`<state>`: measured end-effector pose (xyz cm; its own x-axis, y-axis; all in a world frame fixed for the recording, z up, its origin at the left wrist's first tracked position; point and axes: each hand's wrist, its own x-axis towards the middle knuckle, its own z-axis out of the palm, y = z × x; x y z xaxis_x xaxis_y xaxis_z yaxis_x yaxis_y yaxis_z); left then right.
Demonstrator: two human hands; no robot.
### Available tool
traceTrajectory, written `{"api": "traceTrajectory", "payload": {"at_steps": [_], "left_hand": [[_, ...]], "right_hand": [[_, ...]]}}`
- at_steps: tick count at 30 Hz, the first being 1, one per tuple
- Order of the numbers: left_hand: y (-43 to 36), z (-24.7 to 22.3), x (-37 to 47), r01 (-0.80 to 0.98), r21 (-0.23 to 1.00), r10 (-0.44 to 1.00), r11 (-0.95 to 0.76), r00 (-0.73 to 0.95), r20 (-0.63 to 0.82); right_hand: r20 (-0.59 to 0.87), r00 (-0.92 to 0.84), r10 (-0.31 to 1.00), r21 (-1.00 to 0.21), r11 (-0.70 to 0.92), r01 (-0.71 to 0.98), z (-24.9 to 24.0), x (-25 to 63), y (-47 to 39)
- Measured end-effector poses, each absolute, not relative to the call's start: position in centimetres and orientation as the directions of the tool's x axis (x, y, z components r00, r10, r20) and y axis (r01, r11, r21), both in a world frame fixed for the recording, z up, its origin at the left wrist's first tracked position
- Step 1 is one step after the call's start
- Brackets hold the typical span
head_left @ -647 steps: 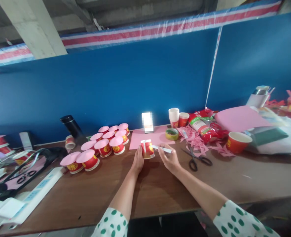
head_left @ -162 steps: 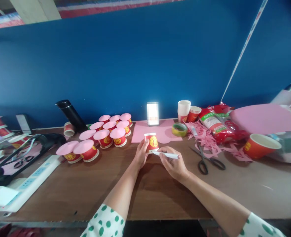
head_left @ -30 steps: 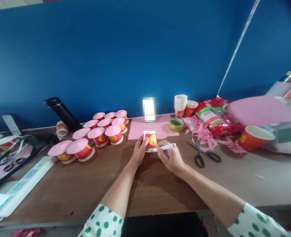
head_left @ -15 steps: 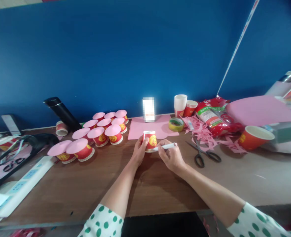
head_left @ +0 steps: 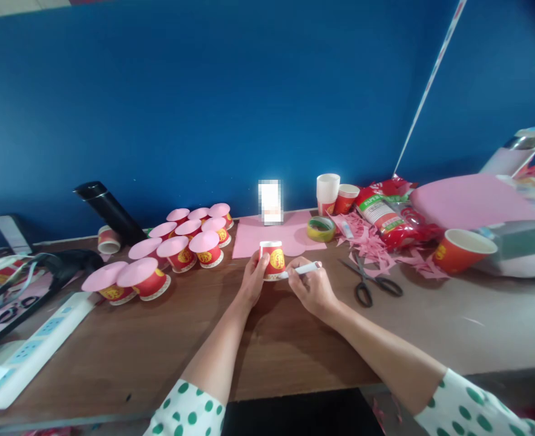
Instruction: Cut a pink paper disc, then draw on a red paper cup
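Note:
A red paper cup (head_left: 275, 259) with a yellow emblem stands bottom-up over the brown table, its patterned rim downward. My left hand (head_left: 253, 280) is closed around the cup's left side, thumb across its front. Between the fingers of my right hand (head_left: 311, 289) is a white marker pen (head_left: 307, 269), held almost level. Its tip points at the cup's lower right edge; whether it touches I cannot tell. To the left, several upturned red cups (head_left: 206, 249) stand in rows, each topped with a pink paper disc (head_left: 173, 246).
Right of my hands lie black scissors (head_left: 364, 292), pink paper scraps (head_left: 368, 242), a tape roll (head_left: 321, 228) and an orange cup (head_left: 459, 253). Pink sheets (head_left: 249, 239) lie behind, with a glowing blurred screen (head_left: 270, 201). A power strip (head_left: 36, 348) and black flask (head_left: 111, 212) are left.
The whole view has shifted slightly, so things appear a little further left. My hands keep the same hold on the cup and the marker pen.

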<state>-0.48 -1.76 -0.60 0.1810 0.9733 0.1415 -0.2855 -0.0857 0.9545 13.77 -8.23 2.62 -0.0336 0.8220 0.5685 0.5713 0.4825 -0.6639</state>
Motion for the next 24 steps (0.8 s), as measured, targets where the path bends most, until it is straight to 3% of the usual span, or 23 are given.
{"api": "traceTrajectory", "payload": {"at_steps": [24], "left_hand": [[-1.92, -0.37, -0.43, -0.304, 0.949, 0.971, -0.085, 0.188, 0.148]], "right_hand": [[0.554, -0.019, 0.832, -0.687, 0.470, 0.554, 2.58, 13.86, -8.18]]}}
